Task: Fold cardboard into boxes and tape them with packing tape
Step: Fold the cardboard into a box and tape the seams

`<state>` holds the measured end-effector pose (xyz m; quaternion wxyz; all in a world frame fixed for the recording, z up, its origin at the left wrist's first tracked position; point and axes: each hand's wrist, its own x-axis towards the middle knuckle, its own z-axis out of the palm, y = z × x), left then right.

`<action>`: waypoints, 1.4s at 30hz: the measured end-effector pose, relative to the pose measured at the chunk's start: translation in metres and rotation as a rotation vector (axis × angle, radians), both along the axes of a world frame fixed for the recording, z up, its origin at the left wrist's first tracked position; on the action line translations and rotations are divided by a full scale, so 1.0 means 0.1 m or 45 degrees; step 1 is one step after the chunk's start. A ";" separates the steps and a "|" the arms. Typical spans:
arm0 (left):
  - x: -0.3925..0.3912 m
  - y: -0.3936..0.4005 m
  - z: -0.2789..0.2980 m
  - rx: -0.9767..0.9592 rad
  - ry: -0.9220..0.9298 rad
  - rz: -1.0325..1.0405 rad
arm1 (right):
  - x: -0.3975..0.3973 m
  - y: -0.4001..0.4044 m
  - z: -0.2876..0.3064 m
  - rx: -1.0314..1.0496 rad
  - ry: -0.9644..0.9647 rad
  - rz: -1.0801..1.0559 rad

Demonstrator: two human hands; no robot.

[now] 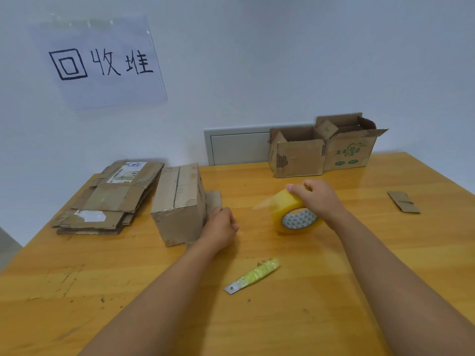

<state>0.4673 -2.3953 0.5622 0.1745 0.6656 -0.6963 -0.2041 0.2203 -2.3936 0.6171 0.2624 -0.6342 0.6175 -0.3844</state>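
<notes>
1. L hand [220,225]: knuckles up, fingers curled, thumb side pressed vs the folded box [180,204]; whether it grips anything can't be told.
2. L forearm bare, runs up from bottom-left, wrist straight.
3. R hand [315,199]: palm down, fingers curled over the top of the tape roll [293,214], gripping it.
4. R forearm bare, comes in from lower right.

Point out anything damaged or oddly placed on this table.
The utility knife blade lies loose near the front, bare metal tip exposed, handle wrapped in yellow-green tape. A torn cardboard scrap sits alone at the right.
</notes>
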 end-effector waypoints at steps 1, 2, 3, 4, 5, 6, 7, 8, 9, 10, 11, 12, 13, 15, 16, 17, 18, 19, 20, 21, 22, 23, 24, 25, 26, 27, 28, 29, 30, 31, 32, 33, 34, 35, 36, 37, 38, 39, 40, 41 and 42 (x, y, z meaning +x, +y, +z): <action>0.01 0.02 0.02 -0.016 0.023 0.014 | 0.00 0.02 -0.01 -0.012 0.003 0.004; 0.02 0.05 0.04 -0.027 0.046 0.025 | 0.00 0.05 -0.02 -0.029 0.013 0.008; 0.03 0.08 0.06 -0.035 0.062 0.027 | 0.00 0.08 -0.03 -0.049 0.022 0.010; 0.04 0.12 0.08 -0.041 0.065 0.022 | 0.00 0.10 -0.04 -0.069 0.030 0.010; 0.04 0.16 0.09 -0.048 0.054 0.010 | 0.00 0.13 -0.06 -0.087 0.033 0.005; 0.04 0.19 0.10 -0.054 0.025 -0.005 | -0.01 0.15 -0.06 -0.104 0.036 -0.001; 0.03 0.23 0.12 -0.061 -0.017 -0.022 | 0.00 0.17 -0.07 -0.119 0.032 -0.009; 0.02 0.27 0.14 -0.071 -0.060 -0.041 | 0.00 0.19 -0.07 -0.133 0.022 -0.011; 0.02 0.31 0.16 -0.081 -0.095 -0.063 | -0.01 0.21 -0.07 -0.143 0.007 -0.012; 0.02 0.36 0.18 -0.086 -0.128 -0.084 | -0.01 0.23 -0.07 -0.152 -0.007 -0.013; 0.02 0.39 0.21 -0.088 -0.172 -0.101 | -0.01 0.24 -0.08 -0.159 -0.020 -0.017; 0.03 0.43 0.24 -0.082 -0.218 -0.114 | -0.01 0.26 -0.08 -0.161 -0.030 -0.016; 0.05 0.47 0.27 -0.075 -0.254 -0.121 | -0.01 0.28 -0.08 -0.166 -0.042 -0.018; 0.11 0.52 0.35 -0.092 -0.278 -0.108 | -0.01 0.33 -0.05 -0.192 -0.084 -0.016; 0.16 0.55 0.42 -0.120 -0.252 -0.095 | 0.00 0.36 -0.02 -0.212 -0.116 -0.014; 0.21 0.57 0.51 -0.152 -0.202 -0.086 | 0.00 0.39 0.02 -0.233 -0.147 -0.012; 0.27 0.59 0.60 -0.180 -0.138 -0.082 | 0.01 0.41 0.08 -0.252 -0.170 -0.003; 0.34 0.62 0.70 -0.204 -0.084 -0.085 | 0.03 0.43 0.13 -0.267 -0.194 0.013; 0.41 0.65 0.80 -0.217 -0.043 -0.092 | 0.05 0.45 0.18 -0.278 -0.215 0.034; 0.48 0.69 0.90 -0.223 0.002 -0.096 | 0.08 0.47 0.23 -0.286 -0.235 0.052; 0.55 0.74 0.98 -0.216 0.064 -0.091 | 0.13 0.49 0.28 -0.291 -0.255 0.070; 0.62 0.79 1.04 -0.198 0.142 -0.076 | 0.18 0.50 0.31 -0.294 -0.278 0.090; 0.69 0.83 1.09 -0.177 0.227 -0.056 | 0.24 0.51 0.34 -0.293 -0.301 0.112; 0.77 0.88 1.11 -0.157 0.309 -0.034 | 0.30 0.52 0.37 -0.292 -0.324 0.134; 0.84 0.92 1.11 -0.139 0.384 -0.011 | 0.37 0.53 0.39 -0.292 -0.344 0.155; 0.92 0.97 1.10 -0.127 0.447 0.010 | 0.44 0.54 0.40 -0.292 -0.362 0.175; 1.00 1.02 1.08 -0.115 0.500 0.034 | 0.52 0.55 0.42 -0.293 -0.373 0.195; 1.07 1.07 1.07 -0.102 0.549 0.061 | 0.59 0.55 0.42 -0.293 -0.381 0.212; 1.14 1.11 1.04 -0.090 0.597 0.093 | 0.65 0.55 0.42 -0.295 -0.386 0.230; 1.21 1.14 1.02 -0.077 0.640 0.129 | 0.72 0.55 0.41 -0.300 -0.391 0.244; 1.27 1.17 1.00 -0.072 0.678 0.167 | 0.78 0.55 0.41 -0.304 -0.397 0.252; 1.33 1.20 0.98 -0.069 0.710 0.206 | 0.83 0.56 0.40 -0.312 -0.399 0.255; 1.38 1.24 0.96 -0.066 0.744 0.240 | 0.87 0.56 0.39 -0.320 -0.398 0.255; 1.42 1.26 0.94 -0.059 0.784 0.265 | 0.91 0.57 0.37 -0.329 -0.392 0.255; 1.46 1.29 0.91 -0.050 0.843 0.281 | 0.94 0.58 0.36 -0.334 -0.383 0.257; 1.48 1.32 0.89 -0.041 0.914 0.290 | 0.97 0.59 0.35 -0.335 -0.371 0.256; 1.50 1.33 0.86 -0.037 0.984 0.299 | 0.99 0.60 0.33 -0.334 -0.360 0.254; 1.52 1.34 0.83 -0.038 1.037 0.311 | 1.01 0.60 0.32 -0.332 -0.353 0.251; 1.54 1.34 0.80 -0.044 1.072 0.325 | 1.03 0.61 0.29 -0.327 -0.342 0.246; 1.55 1.34 0.77 -0.053 1.090 0.339 | 1.05 0.62 0.27 -0.323 -0.332 0.240; 1.55 1.33 0.73 -0.065 1.100 0.353 | 1.06 0.62 0.25 -0.321 -0.324 0.233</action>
